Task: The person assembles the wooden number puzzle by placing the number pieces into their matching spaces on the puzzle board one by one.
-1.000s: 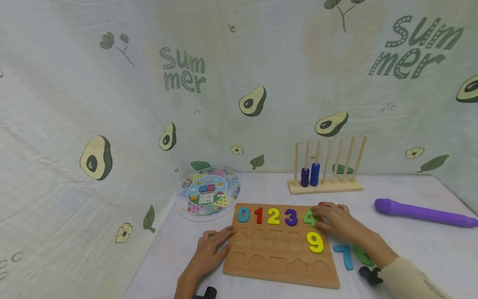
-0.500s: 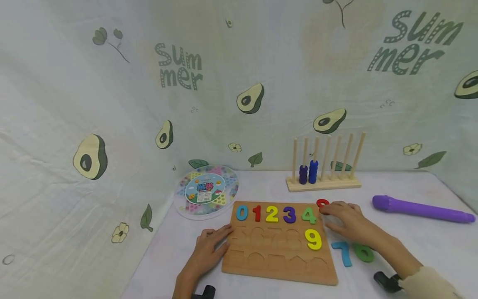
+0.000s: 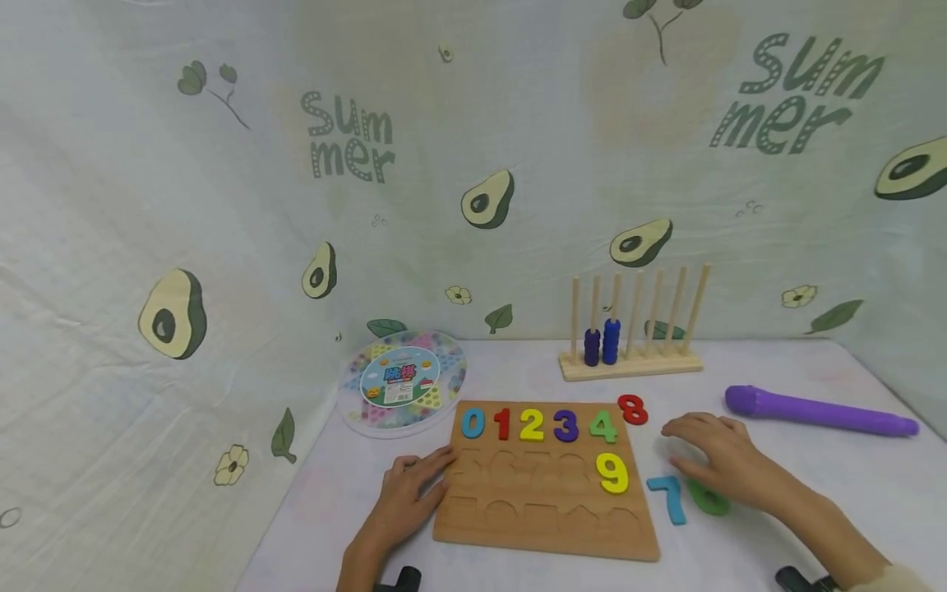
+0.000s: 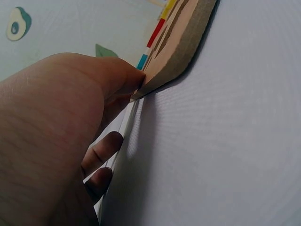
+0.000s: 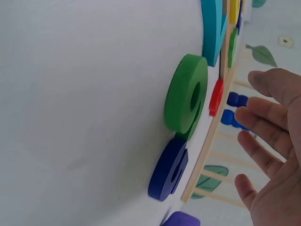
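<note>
A wooden number board (image 3: 518,530) lies on the table with the coloured digits 0 to 4 along its top row. A yellow 9 (image 3: 623,470) lies at the right end of its second row. My left hand (image 3: 405,497) touches the board's left edge with its fingertips, fingers extended. With nothing in it, my right hand (image 3: 728,460) hovers right of the board above a green 6 (image 3: 713,503). A light blue 7 (image 3: 675,503) lies beside that. At the board's top right corner is a red 8 (image 3: 632,409). A dark blue piece (image 5: 167,172) shows only in the right wrist view.
Behind the board stands a wooden peg rack (image 3: 632,368) with blue beads on two pegs. A round, clear-lidded game box (image 3: 399,415) lies at the back left. At the right is a purple stick (image 3: 821,413). A printed cloth hangs behind.
My right hand has moved right and towards me, from the green 4, past the red 8, to above the green 6. The red 8 now shows fully. My left hand stays at the board.
</note>
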Available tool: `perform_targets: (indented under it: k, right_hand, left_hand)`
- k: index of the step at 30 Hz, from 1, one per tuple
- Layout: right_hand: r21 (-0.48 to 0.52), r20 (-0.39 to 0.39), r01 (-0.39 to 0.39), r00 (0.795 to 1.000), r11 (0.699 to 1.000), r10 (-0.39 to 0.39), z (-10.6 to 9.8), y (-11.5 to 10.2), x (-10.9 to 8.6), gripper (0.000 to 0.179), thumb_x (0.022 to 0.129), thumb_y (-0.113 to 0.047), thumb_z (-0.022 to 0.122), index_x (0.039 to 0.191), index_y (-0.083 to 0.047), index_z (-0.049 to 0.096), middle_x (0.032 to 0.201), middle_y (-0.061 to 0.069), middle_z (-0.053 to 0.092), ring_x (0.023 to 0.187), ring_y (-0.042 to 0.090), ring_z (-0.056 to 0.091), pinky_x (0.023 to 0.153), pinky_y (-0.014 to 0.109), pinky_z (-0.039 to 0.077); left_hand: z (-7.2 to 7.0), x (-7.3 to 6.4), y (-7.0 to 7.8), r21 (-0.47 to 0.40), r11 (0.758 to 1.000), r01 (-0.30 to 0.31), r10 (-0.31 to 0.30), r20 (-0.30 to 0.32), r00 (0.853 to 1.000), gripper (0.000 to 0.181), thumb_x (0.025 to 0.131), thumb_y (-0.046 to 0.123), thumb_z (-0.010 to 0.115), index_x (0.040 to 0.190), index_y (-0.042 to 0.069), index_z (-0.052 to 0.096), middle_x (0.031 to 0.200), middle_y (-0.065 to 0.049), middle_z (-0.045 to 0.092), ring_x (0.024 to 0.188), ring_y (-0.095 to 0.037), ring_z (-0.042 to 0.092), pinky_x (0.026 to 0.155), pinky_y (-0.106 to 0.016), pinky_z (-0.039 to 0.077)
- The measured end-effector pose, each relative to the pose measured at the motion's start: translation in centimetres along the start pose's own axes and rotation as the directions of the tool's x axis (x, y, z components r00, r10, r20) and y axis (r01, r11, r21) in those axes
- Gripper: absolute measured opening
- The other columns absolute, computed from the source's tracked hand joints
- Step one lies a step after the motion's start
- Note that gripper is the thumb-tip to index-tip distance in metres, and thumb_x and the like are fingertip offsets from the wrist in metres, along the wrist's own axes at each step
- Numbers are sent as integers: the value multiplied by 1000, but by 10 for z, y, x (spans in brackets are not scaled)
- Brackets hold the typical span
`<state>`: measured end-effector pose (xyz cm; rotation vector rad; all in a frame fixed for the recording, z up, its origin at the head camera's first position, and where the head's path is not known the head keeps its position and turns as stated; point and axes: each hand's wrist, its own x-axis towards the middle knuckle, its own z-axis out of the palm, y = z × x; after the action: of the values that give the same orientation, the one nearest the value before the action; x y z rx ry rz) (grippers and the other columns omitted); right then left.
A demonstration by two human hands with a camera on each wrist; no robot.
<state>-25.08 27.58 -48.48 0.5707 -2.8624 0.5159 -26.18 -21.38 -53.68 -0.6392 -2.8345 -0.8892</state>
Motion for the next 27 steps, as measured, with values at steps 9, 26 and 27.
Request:
perform_targets:
  k: [9,26,27]
  right_hand:
    - [-3,5,-37,999,999,37,-4,15,-21,45,81,-27,83,120,-10,69,120,10,67,118,41,51,92,68,25]
    - [-67,-2,-76,997,995,76,-7,49,-56,52,73,-28,87,117,-7,70,120,16,66,116,45,49,87,70,26]
    - [-74,0,-72,997,995,72,-8,51,-57,52,73,-27,88,118,-7,70,120,16,66,116,45,49,87,70,26]
  left_hand:
    - [0,0,-1,19,1000,16,-16,10,1000,41,100,27,62,141,25,59,149,10,50,120,-21,40,91,-49,32]
    - [1,-3,-2,-1,1000,17,-17,-25,1000,40,99,25,64,139,24,62,147,8,53,114,-20,41,91,-52,31]
    - [2,-2,-1,-3,1000,14,-15,-25,1000,40,99,26,64,139,24,62,147,8,53,114,-20,41,91,-52,31]
